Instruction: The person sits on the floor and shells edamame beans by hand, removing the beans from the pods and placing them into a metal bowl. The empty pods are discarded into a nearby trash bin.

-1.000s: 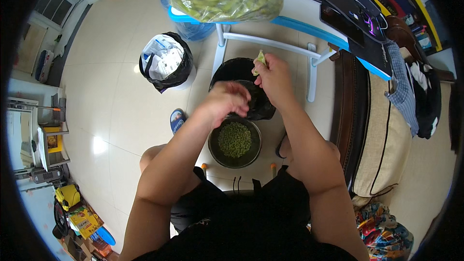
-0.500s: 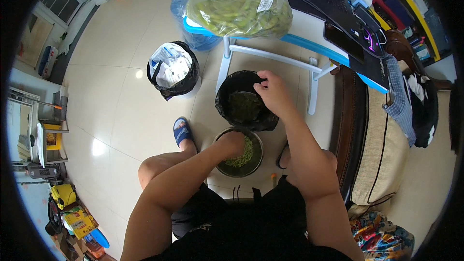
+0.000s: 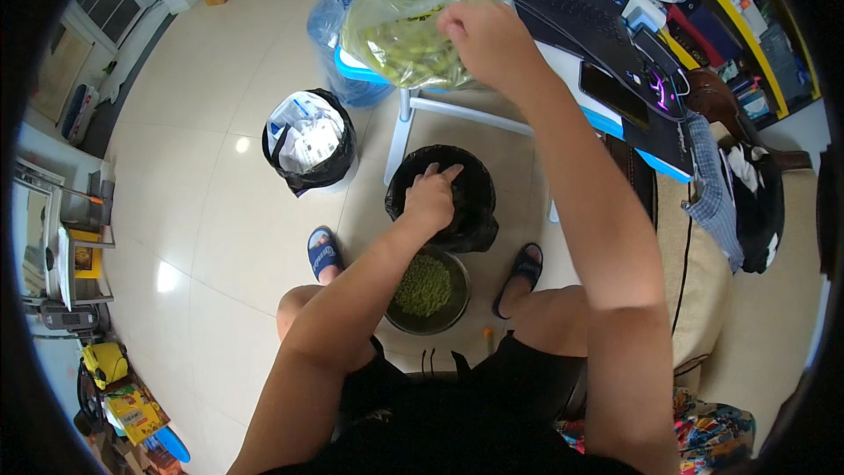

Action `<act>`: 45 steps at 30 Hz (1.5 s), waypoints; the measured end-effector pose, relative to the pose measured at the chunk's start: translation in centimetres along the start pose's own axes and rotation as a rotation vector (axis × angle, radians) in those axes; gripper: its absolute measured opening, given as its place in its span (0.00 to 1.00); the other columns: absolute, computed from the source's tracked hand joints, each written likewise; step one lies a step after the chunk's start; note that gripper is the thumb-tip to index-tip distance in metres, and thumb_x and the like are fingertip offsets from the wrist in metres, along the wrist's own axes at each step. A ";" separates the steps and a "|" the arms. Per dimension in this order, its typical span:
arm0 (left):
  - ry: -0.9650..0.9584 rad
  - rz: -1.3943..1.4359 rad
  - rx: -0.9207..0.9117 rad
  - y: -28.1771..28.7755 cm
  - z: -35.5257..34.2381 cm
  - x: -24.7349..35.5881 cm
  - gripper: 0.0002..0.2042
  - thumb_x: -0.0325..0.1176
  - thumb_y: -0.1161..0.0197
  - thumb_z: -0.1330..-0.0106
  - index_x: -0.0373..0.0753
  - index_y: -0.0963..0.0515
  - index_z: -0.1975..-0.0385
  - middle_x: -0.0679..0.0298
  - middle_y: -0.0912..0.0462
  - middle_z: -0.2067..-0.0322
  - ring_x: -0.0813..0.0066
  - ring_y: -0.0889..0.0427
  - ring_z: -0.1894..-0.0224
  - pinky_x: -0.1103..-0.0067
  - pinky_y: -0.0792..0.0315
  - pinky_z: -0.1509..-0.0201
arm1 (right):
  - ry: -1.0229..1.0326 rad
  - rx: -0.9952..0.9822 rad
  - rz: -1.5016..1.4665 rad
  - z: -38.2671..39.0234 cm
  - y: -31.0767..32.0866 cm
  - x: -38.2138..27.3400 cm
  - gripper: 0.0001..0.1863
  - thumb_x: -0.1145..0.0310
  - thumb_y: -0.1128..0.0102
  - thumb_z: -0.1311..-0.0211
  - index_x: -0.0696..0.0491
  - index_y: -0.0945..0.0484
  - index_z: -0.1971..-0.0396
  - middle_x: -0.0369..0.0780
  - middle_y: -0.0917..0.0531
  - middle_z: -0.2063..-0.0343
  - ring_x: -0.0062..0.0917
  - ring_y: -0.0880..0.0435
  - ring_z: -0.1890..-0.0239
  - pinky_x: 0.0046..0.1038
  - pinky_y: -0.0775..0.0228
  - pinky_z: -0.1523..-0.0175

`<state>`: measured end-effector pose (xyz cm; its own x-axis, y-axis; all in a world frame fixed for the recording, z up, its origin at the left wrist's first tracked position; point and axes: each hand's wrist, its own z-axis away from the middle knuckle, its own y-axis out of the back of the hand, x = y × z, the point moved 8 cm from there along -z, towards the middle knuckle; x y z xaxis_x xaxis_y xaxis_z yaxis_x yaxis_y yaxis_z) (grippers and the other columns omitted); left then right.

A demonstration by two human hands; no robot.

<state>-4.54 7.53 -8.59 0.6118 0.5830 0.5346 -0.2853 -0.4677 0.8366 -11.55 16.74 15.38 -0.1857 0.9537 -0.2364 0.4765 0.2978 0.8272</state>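
Observation:
My left hand (image 3: 431, 198) is over the mouth of a bin lined with a black bag (image 3: 479, 227), its fingers apart and nothing visible in them. Below it on the floor, between my feet, a metal bowl (image 3: 457, 301) holds shelled green beans (image 3: 424, 287). My right hand (image 3: 483, 40) is up at a clear plastic bag (image 3: 374, 13) full of green bean pods (image 3: 413, 57), on the small table. Its fingers are curled in at the bag; what they hold, if anything, is hidden.
A second black-lined bin (image 3: 338, 154) with white packaging stands to the left. A big blue water bottle (image 3: 325, 31) is behind it. The small table (image 3: 563, 62) also carries a laptop (image 3: 571, 0) and a phone (image 3: 613, 94). A sofa (image 3: 703, 299) is at the right.
My left hand has left the beans in the bowl and moved up over the bin. My right hand has let go of the bin's rim and risen to the bag of pods.

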 end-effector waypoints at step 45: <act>-0.459 -0.338 0.438 24.9 -6.7 5.9 0.14 0.27 0.28 0.65 0.37 0.27 0.79 0.65 0.25 0.65 0.64 0.30 0.55 0.69 0.38 0.54 | -0.061 -0.373 0.248 5.3 2.3 -0.5 0.17 0.60 0.34 0.54 0.55 0.28 0.71 0.43 0.21 0.75 0.39 0.22 0.71 0.38 0.32 0.66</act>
<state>-12.95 3.75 16.20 0.8902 0.4502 0.0704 0.2378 -0.5908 0.7710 -5.81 17.20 14.69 -0.0482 0.9984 -0.0281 0.1557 0.0354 0.9872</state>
